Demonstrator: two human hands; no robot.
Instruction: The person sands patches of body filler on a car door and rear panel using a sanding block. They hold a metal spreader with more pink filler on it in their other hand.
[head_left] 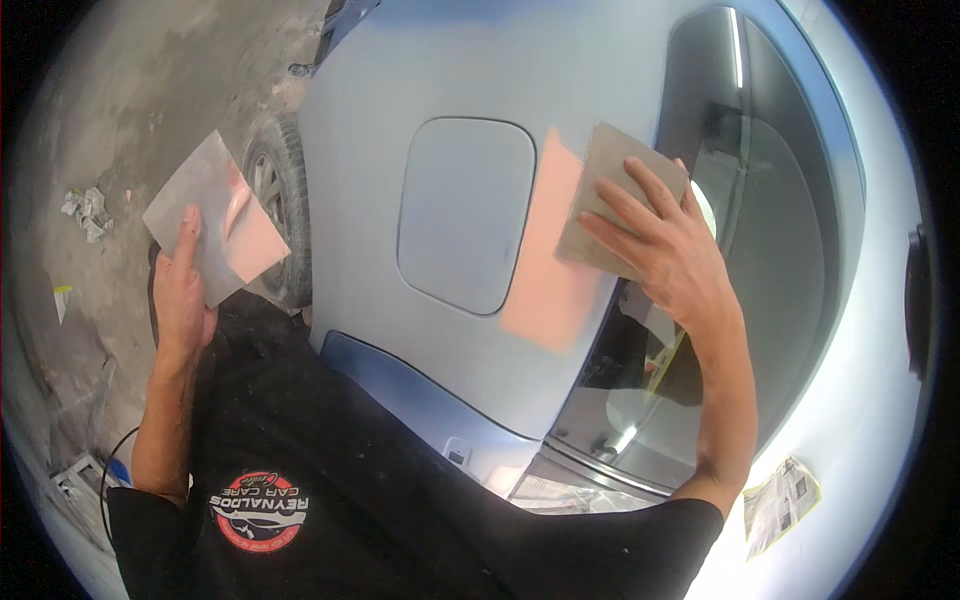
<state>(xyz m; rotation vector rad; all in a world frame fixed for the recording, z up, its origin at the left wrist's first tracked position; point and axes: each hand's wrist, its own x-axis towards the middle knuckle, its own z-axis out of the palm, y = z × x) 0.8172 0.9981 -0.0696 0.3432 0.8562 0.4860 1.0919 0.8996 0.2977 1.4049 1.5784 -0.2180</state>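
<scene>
My left hand [181, 290] grips a thin square grey plate [187, 185], its thumb lying over the face. A lump of pink body filler [250, 232] is smeared on one half of that plate. With fingers spread flat across it, my right hand [665, 225] holds a flat grey spreader [605, 165] against the car's rear side panel [450, 75]. Along the spreader's left edge runs a broad pink patch of filler [545, 255], between the fuel flap [467, 215] and the dark rear window [775, 210]. The spreader's far side is hidden by my hand.
A car wheel [275, 205] stands to the left, beside a stained concrete floor [190, 70]. Crumpled paper [90, 213] lies on that floor. The blue bumper [425, 395] is close to my body. Newspaper [783, 505] shows at lower right.
</scene>
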